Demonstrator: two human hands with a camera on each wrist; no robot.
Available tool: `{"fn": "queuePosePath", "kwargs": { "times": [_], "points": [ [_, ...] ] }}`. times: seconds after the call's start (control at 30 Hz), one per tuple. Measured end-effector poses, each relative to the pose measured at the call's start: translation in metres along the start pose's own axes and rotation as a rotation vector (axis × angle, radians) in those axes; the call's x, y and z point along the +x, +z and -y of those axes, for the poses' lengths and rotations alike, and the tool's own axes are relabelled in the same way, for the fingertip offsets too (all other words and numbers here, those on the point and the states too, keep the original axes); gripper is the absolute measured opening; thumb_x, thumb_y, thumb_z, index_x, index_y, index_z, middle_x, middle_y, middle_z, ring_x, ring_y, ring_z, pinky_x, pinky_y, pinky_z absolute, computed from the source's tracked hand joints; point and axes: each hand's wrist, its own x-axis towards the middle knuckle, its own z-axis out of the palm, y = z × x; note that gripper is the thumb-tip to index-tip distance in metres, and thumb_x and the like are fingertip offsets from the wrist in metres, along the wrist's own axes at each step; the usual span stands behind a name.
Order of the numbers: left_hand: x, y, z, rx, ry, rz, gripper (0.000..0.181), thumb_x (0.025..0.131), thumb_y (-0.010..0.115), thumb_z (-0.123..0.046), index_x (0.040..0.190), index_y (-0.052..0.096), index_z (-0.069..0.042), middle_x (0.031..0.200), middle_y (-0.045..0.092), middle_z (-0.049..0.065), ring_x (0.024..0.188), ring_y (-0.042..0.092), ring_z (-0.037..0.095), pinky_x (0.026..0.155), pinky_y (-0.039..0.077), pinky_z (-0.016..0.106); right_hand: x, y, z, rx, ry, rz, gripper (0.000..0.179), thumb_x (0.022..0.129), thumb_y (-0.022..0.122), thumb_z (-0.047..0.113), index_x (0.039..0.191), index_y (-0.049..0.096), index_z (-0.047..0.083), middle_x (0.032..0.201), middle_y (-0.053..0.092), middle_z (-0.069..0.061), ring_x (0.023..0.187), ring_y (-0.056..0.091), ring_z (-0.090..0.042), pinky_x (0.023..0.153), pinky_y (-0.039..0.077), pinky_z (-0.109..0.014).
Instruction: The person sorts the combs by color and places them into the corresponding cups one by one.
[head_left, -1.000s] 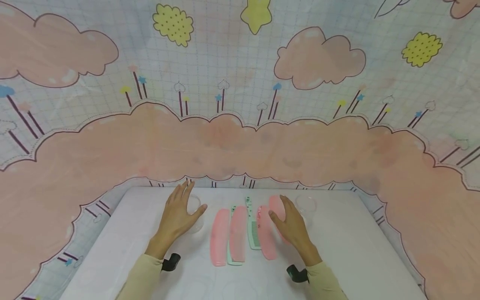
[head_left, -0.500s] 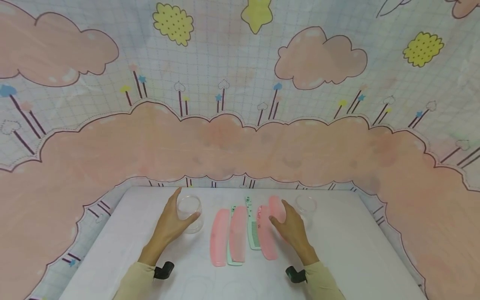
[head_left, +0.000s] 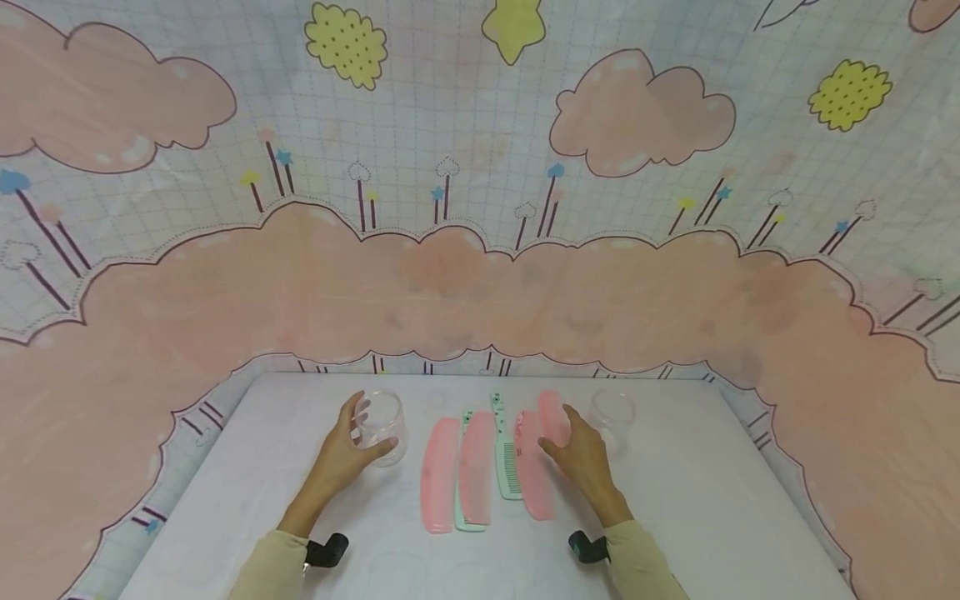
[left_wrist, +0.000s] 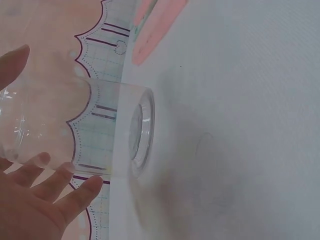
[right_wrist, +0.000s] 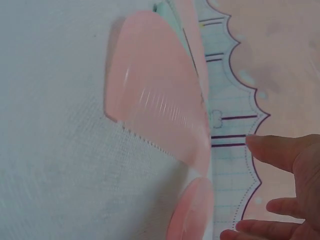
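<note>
On the white table my left hand [head_left: 343, 454] reaches around a clear plastic cup [head_left: 381, 429]. In the left wrist view the fingers lie along the side of the cup [left_wrist: 107, 130], the thumb spread away from them. My right hand [head_left: 585, 457] hovers over the rightmost pink comb [head_left: 553, 415], thumb and fingers apart, covering its lower part. In the right wrist view a pink comb [right_wrist: 157, 90] lies left of the hand [right_wrist: 280, 195]. Other pink combs lie between the hands: one at left [head_left: 438, 475], one in the middle [head_left: 476, 467], one at right [head_left: 534, 471].
A green comb [head_left: 506, 467] lies in the row, and another green comb [head_left: 469, 527] is mostly under a pink one. A second clear cup [head_left: 613, 408] stands behind my right hand. The table's back edge meets a patterned cloth backdrop [head_left: 480, 292].
My left hand has moved left and down from above the cup to its side, with fingers now behind it. The right hand has shifted only slightly; the combs have not moved.
</note>
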Motion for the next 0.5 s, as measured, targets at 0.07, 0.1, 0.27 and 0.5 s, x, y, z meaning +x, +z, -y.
{"fn": "queuePosePath", "kwargs": {
  "times": [0.07, 0.1, 0.27, 0.5],
  "points": [
    [0.0008, 0.0006, 0.0021, -0.007, 0.005, -0.003, 0.101, 0.082, 0.079, -0.032, 0.156, 0.013, -0.012, 0.158, 0.028, 0.022, 0.142, 0.032, 0.048, 0.113, 0.037, 0.055, 0.0011, 0.0008, 0.0002, -0.002, 0.011, 0.001, 0.078, 0.083, 0.078, 0.029, 0.145, 0.042, 0.001, 0.144, 0.051, -0.024, 0.128, 0.053, -0.042, 0.102, 0.048, -0.056],
    [0.0009, 0.0006, 0.003, -0.012, 0.004, -0.008, 0.1, 0.082, 0.079, -0.031, 0.155, 0.014, -0.011, 0.157, 0.03, 0.022, 0.142, 0.033, 0.048, 0.112, 0.037, 0.055, 0.0019, 0.0013, 0.0004, 0.002, 0.008, 0.001, 0.077, 0.082, 0.078, 0.027, 0.145, 0.043, 0.0, 0.143, 0.052, -0.024, 0.128, 0.053, -0.043, 0.102, 0.047, -0.056],
    [0.0018, 0.0001, 0.0071, -0.021, -0.007, -0.014, 0.097, 0.083, 0.079, -0.029, 0.154, 0.017, -0.007, 0.154, 0.035, 0.022, 0.14, 0.035, 0.047, 0.113, 0.037, 0.055, 0.0057, 0.0058, 0.0007, -0.014, 0.01, 0.024, 0.074, 0.081, 0.079, 0.026, 0.143, 0.046, 0.001, 0.141, 0.054, -0.023, 0.127, 0.054, -0.042, 0.103, 0.047, -0.054],
    [0.0062, 0.0021, 0.0077, -0.011, -0.039, -0.001, 0.099, 0.083, 0.079, -0.035, 0.154, 0.018, -0.005, 0.154, 0.034, 0.021, 0.139, 0.037, 0.046, 0.115, 0.036, 0.053, 0.0097, 0.0099, -0.0018, -0.083, 0.038, 0.038, 0.072, 0.08, 0.08, 0.025, 0.141, 0.049, 0.001, 0.134, 0.059, -0.023, 0.12, 0.06, -0.041, 0.1, 0.05, -0.053]
  ]
}}
